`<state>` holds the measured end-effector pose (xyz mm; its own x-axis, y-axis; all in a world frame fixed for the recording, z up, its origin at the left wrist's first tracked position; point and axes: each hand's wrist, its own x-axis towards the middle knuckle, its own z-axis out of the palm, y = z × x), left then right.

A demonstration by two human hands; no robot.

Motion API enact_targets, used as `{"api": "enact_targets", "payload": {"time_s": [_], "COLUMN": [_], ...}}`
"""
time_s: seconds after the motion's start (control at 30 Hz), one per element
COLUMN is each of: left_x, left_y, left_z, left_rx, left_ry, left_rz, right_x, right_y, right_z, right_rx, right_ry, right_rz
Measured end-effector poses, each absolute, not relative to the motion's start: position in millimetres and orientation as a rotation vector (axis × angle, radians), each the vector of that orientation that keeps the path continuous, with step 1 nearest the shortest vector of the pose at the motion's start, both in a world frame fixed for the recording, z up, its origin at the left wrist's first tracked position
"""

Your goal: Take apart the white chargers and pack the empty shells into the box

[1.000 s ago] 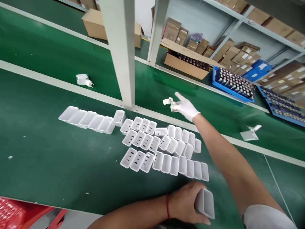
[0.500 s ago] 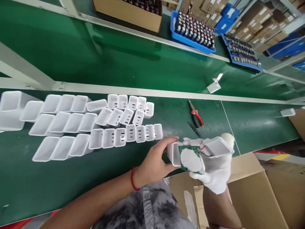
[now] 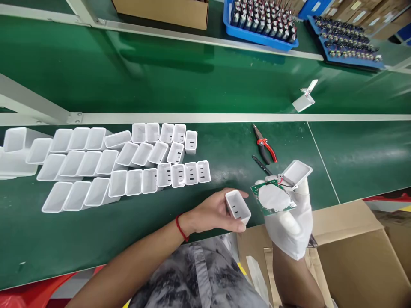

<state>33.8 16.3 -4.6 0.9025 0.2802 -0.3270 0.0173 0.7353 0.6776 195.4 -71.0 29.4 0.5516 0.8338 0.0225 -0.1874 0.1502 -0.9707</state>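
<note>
1. Near the front edge of the table [image 3: 231, 145], the left hand [image 3: 213, 212] has its grip wrapped around a white case [image 3: 238, 207], opening toward the camera, dark slots inside.
2. Just to its right, apart from the case, the gloved right hand [image 3: 289, 224] grips a green circuit board [image 3: 272, 197] together with a white cover [image 3: 297, 172]; wires run between them.
3. Beyond that hand lie red-handled pliers [image 3: 265, 145] and a thin black tool [image 3: 260, 164].
4. Leftward, similar cases [image 3: 126, 183] stand in rows.
</note>
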Motion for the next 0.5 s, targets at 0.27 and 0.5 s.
{"api": "enact_targets", "payload": {"time_s": [0.27,0.5], "left_x": [51.0,44.9], "left_y": [12.2,17.3], "left_z": [4.7,3.9], "left_rx": [1.202,1.190], "left_ry": [0.711,0.583], "left_rz": [0.444,0.407], "right_x": [193.0,192.5], "right_y": [-78.3,-79.8], "right_z": [33.0,38.7], "right_rx": [-1.185,-1.255], "right_ry": [-0.685,-0.804], "right_rz": [0.784,0.702]}}
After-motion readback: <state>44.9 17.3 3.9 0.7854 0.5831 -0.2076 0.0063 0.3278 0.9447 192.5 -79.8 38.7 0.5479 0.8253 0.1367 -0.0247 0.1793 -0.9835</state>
